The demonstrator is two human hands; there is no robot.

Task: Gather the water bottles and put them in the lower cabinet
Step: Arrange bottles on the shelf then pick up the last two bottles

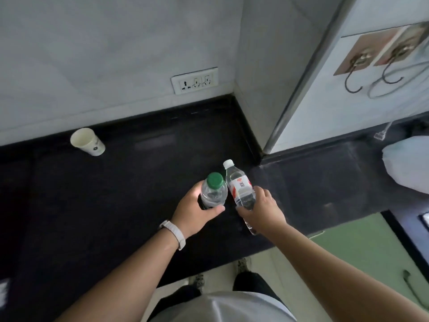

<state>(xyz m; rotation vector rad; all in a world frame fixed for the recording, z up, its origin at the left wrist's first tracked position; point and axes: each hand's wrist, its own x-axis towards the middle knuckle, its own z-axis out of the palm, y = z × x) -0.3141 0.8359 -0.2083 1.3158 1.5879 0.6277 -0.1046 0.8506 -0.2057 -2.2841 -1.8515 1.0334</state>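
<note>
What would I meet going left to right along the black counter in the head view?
paper cup → green-capped bottle → white-capped bottle → white bag

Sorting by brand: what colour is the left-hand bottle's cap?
The cap is green; the head view shows it best.

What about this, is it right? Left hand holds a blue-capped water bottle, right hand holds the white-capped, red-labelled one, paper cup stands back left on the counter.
One slip: the head view shows the left hand holding a green-capped water bottle, not a blue-capped one. The rest holds: the right hand holds the white-capped, red-labelled bottle, and the paper cup stands back left on the black counter.
</note>
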